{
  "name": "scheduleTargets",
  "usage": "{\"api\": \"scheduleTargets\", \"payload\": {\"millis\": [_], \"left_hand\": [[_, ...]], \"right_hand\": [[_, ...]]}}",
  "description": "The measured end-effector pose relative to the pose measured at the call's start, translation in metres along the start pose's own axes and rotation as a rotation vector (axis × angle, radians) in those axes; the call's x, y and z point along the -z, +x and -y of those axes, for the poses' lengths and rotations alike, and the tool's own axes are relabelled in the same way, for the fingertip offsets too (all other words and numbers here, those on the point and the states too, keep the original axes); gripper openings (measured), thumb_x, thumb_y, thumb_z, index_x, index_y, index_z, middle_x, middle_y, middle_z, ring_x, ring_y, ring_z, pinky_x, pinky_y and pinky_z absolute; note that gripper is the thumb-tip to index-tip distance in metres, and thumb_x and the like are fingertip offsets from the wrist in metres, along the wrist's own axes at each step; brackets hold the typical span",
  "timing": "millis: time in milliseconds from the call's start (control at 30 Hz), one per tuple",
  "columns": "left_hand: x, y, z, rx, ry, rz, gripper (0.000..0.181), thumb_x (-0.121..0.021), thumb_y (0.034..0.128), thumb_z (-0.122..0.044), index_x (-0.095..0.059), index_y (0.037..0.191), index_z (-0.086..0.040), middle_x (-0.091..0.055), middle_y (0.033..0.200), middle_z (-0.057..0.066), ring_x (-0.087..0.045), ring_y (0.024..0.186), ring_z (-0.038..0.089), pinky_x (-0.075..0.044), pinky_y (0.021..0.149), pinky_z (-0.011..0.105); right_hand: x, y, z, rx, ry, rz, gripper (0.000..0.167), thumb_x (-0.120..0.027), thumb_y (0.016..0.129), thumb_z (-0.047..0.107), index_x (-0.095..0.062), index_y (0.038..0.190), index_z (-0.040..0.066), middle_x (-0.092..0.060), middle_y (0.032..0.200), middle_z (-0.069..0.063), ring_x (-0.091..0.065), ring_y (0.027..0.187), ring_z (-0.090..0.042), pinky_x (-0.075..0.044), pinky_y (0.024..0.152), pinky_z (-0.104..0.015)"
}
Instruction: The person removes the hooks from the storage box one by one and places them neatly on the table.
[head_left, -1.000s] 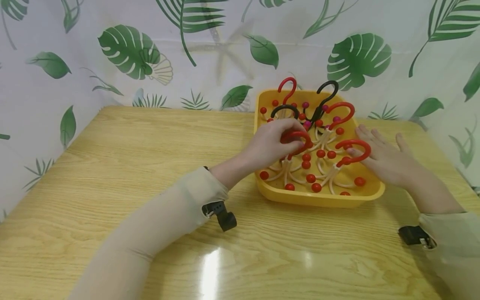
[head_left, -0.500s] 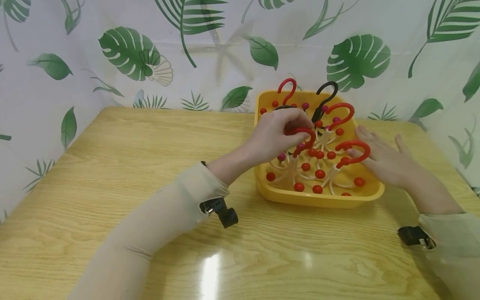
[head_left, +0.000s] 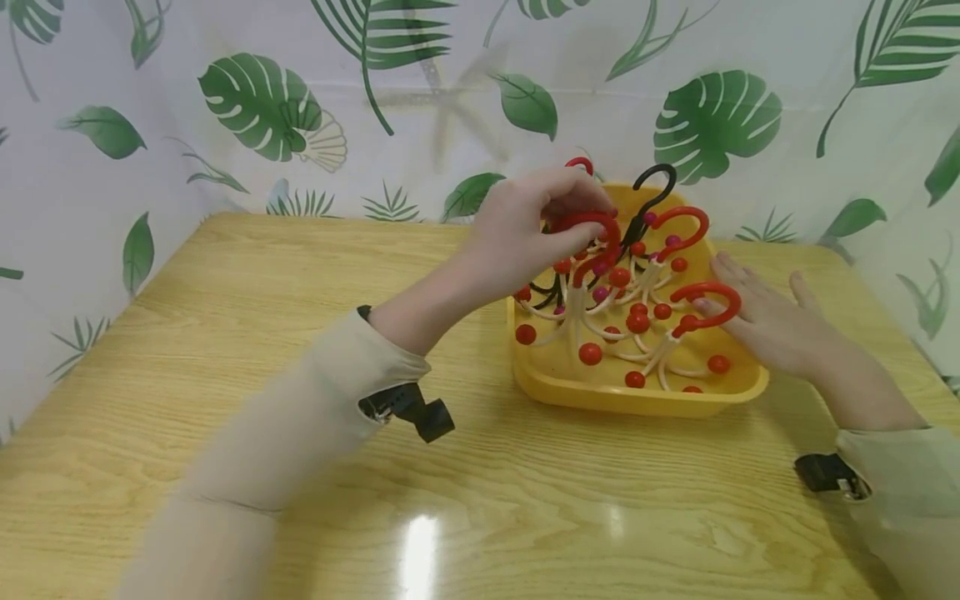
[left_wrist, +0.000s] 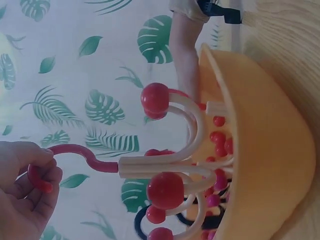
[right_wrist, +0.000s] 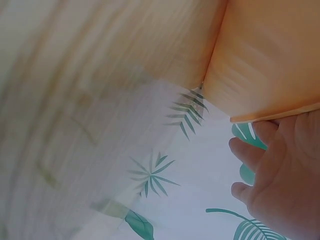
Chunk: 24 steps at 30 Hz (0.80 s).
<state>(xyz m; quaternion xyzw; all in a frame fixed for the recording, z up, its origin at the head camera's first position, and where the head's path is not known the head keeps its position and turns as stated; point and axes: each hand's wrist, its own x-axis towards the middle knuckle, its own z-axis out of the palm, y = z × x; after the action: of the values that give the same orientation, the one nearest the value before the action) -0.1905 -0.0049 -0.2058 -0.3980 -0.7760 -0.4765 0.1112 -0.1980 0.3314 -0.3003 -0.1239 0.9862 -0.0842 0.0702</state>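
In the head view my left hand (head_left: pixel 517 225) pinches the red hook top of a multi-claw hanging hook (head_left: pixel 576 304). That hook's cream claws curve upward and end in red balls (left_wrist: pixel 165 190). In the left wrist view its claws are raised at the rim of the yellow bin (head_left: pixel 637 402), with the thumb and fingers (left_wrist: pixel 42 160) curled on the red end. My right hand (head_left: pixel 780 321) rests against the bin's right rim, fingers straight and spread; the right wrist view shows its fingertips at the rim (right_wrist: pixel 285 116). Another red-topped hanging hook (head_left: pixel 708 304) stands beside its thumb.
More red-topped hanging hooks (head_left: pixel 682 225) and a black one (head_left: pixel 652 187) crowd the bin. Beneath it lies a wood-grain table (head_left: pixel 337 275), and a leaf-patterned cloth (head_left: pixel 450 100) hangs behind.
My left hand has raised the hanging hook, moving it up and slightly left over the bin. The bin and the right hand have stayed in place.
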Motion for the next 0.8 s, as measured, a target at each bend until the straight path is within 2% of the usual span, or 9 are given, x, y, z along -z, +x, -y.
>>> {"api": "scheduleTargets", "payload": {"millis": [200,367,600,800], "left_hand": [[0.028,-0.012,0.001,0.040,0.062,-0.053,0.018,-0.069,0.0882,-0.007,-0.067,0.106,-0.004,-0.069,0.099,0.001,-0.062,0.085,0.004,-0.049,0.077,0.020],[0.051,-0.019,0.009,0.145,0.066,-0.090,0.018,-0.068,0.0883,-0.007,-0.067,0.106,-0.006,-0.069,0.099,0.000,-0.063,0.085,0.006,-0.049,0.077,0.022],[0.078,-0.023,0.035,0.206,0.127,-0.147,0.015,-0.068,0.0887,-0.007,-0.067,0.104,-0.005,-0.068,0.097,0.002,-0.062,0.081,0.011,-0.049,0.076,0.025],[0.093,-0.020,0.060,0.284,0.169,-0.179,0.018,-0.066,0.0901,-0.009,-0.066,0.107,-0.004,-0.067,0.098,0.005,-0.059,0.082,0.014,-0.047,0.077,0.025]], "right_hand": [[-0.001,0.001,0.000,-0.008,-0.013,-0.005,0.078,-0.026,0.099,0.057,0.000,0.152,0.006,0.003,0.157,-0.017,-0.001,0.140,-0.046,0.025,0.100,-0.061],[-0.001,0.002,0.000,-0.008,-0.010,-0.013,0.077,-0.025,0.099,0.057,0.000,0.152,0.006,0.003,0.157,-0.017,0.001,0.140,-0.046,0.025,0.100,-0.061],[-0.002,0.002,-0.001,-0.014,-0.010,-0.011,0.078,-0.025,0.099,0.058,0.002,0.152,0.007,0.003,0.157,-0.018,0.002,0.140,-0.045,0.025,0.100,-0.061],[-0.002,0.001,-0.002,-0.006,-0.016,-0.014,0.078,-0.025,0.099,0.057,0.001,0.152,0.006,0.003,0.157,-0.017,0.001,0.140,-0.045,0.024,0.100,-0.061]]}}
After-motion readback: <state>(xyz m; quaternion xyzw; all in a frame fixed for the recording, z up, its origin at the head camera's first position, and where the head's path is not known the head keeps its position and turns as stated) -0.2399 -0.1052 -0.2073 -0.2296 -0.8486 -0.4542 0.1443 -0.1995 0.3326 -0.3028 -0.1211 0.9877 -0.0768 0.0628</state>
